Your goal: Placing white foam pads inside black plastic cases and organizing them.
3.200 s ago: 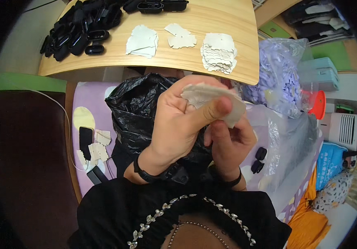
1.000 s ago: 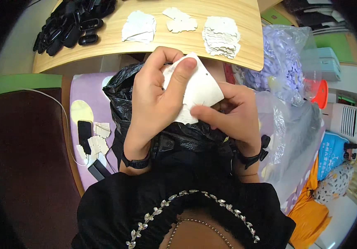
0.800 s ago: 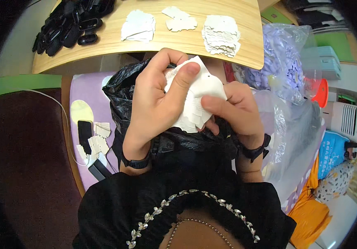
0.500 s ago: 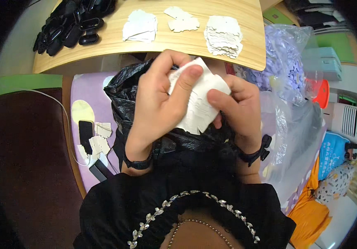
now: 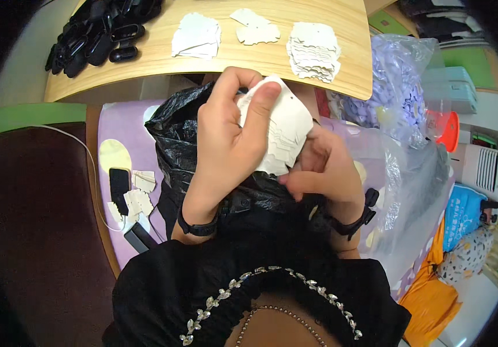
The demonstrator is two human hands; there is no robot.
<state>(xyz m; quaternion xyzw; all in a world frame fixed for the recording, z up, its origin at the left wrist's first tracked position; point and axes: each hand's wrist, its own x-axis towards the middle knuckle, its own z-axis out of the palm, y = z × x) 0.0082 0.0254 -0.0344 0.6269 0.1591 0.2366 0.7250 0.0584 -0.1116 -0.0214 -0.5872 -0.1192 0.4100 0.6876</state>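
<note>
— What do you see from the head camera?

— I see both hands close together above a black bag (image 5: 173,139), which lies on the person's lap. The left hand (image 5: 225,144) is closed around a stack of white tags (image 5: 280,130); its thumb and fingers press on the upper face of the stack. The right hand (image 5: 324,173) pinches the lower edge of the same stack from the right side. So no hand is spread, both are pressed on the tags.

— Where exactly are the tags?

— In the air, between the two hands, just below the near edge of the table (image 5: 260,61).

— And on the table?

— Three more piles of white tags: one near the right edge (image 5: 313,52), one in the middle (image 5: 254,27), one to the left of it (image 5: 197,36). At the far left corner lies a heap of black clips (image 5: 101,32).

— Anything beside the person?

— On the purple cloth (image 5: 124,124) at the left I see a phone (image 5: 119,184) and a few loose tags (image 5: 140,194). At the right is a clear bag (image 5: 405,173).
</note>
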